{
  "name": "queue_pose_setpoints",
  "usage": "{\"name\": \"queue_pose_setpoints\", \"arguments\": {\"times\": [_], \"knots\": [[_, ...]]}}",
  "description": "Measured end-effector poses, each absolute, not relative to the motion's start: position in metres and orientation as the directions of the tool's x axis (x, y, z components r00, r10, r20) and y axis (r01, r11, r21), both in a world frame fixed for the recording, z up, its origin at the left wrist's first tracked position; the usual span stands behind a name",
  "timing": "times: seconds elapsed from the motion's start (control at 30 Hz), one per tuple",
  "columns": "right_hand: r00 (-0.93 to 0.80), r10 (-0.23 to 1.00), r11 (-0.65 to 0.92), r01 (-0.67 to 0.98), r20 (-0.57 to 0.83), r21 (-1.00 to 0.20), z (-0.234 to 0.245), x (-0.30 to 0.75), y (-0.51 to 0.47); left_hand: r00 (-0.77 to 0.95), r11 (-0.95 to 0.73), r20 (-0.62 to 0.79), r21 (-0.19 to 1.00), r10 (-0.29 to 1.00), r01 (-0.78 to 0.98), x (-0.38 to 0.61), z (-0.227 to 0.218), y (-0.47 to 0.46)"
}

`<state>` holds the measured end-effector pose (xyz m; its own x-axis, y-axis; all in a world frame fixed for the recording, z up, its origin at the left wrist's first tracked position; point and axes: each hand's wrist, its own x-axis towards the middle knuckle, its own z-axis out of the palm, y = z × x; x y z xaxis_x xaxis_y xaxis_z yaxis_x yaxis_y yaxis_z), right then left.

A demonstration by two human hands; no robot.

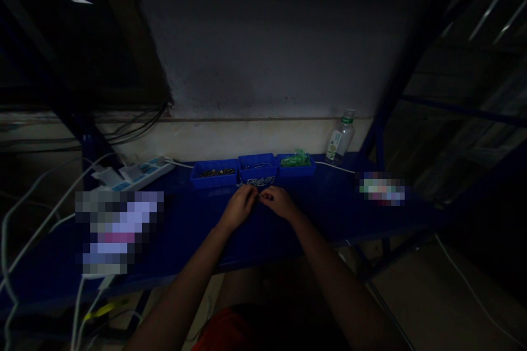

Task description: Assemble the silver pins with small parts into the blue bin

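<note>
My left hand (241, 205) and my right hand (279, 201) meet over the blue table (197, 225), fingers curled and fingertips almost touching. Both pinch something tiny that I cannot make out in the dim light. Just beyond the fingers lies a small heap of thin metal parts (257, 181). Behind it stand three blue trays: the left tray (214, 173) holds dark small parts, the middle tray (258, 164) looks nearly bare, the right tray (296, 165) holds green pieces.
A clear bottle with a green cap (340, 137) stands at the back right. A white power strip (138, 171) with cables lies at the back left. Blurred patches sit left and right on the table. Dark shelf frames flank both sides.
</note>
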<state>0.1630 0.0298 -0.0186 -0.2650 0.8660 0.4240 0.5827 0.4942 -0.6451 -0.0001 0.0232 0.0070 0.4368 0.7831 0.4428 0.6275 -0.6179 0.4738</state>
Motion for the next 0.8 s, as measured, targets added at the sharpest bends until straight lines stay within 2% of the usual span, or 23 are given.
{"name": "queue_pose_setpoints", "arguments": {"times": [0.17,0.27,0.4,0.5,0.63,0.7,0.8], "knots": [[-0.141,0.881,0.458,0.501,0.453,-0.734,-0.015,0.165,0.033,0.441,-0.582,0.381,0.488,0.812,0.65,-0.002,0.0,0.029],[-0.166,0.861,0.501,0.432,0.48,-0.749,-0.013,0.162,0.03,0.477,-0.574,0.321,0.454,0.819,0.681,-0.001,-0.006,0.03],[-0.195,0.855,0.518,0.386,0.481,-0.763,-0.011,0.158,0.026,0.507,-0.601,0.322,0.427,0.799,0.676,0.0,-0.007,0.026],[-0.152,0.87,0.491,0.35,0.47,-0.798,-0.012,0.159,0.028,0.491,-0.601,0.349,0.433,0.799,0.671,-0.001,-0.001,0.025],[0.015,0.905,0.374,0.449,0.425,-0.811,-0.019,0.163,0.035,0.326,-0.491,0.424,0.374,0.845,0.787,-0.007,0.013,0.038],[0.011,0.921,0.321,0.54,0.388,-0.778,-0.024,0.165,0.038,0.253,-0.416,0.444,0.321,0.86,0.851,-0.009,0.023,0.053],[-0.048,0.919,0.337,0.609,0.391,-0.718,-0.028,0.167,0.04,0.2,-0.326,0.408,0.267,0.891,0.907,-0.008,0.041,0.079]]}}
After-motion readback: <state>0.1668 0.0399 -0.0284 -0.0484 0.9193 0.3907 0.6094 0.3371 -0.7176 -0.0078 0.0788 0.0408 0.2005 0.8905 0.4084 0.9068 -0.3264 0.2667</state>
